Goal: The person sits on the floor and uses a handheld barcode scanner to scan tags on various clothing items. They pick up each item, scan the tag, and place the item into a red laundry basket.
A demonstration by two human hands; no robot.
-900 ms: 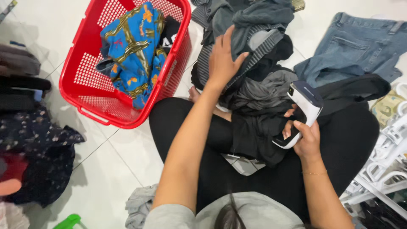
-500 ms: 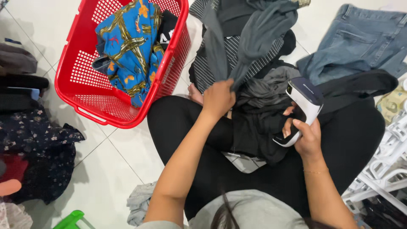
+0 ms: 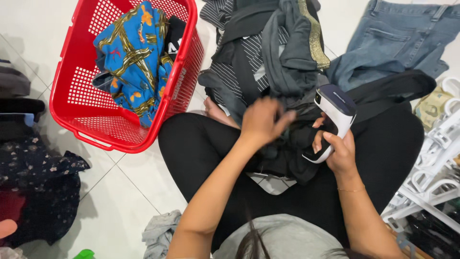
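Left hand: the left hand (image 3: 261, 122) lay on the dark clothes (image 3: 287, 148) heaped in the lap, fingers (image 3: 282, 119) loosely curled and slightly apart, touching the cloth; whether they pinched a fold could not be told.
Right hand: the right hand (image 3: 338, 151) held a white handheld steamer (image 3: 333, 120), fingers wrapped round its handle, head tilted toward 11 o'clock.
Steamer position: at 3 o'clock from the left hand, just beside it, over the dark clothes.
Clothes pile: striped and grey garments (image 3: 273, 52) lay on the floor at 12 o'clock from the hands.
Jeans: blue jeans (image 3: 388, 43) lay at 1 o'clock.
Basket: a red basket (image 3: 76, 110) stood at 10 o'clock, holding a blue patterned cloth (image 3: 132, 57).
Floor: white tiles (image 3: 110, 206).
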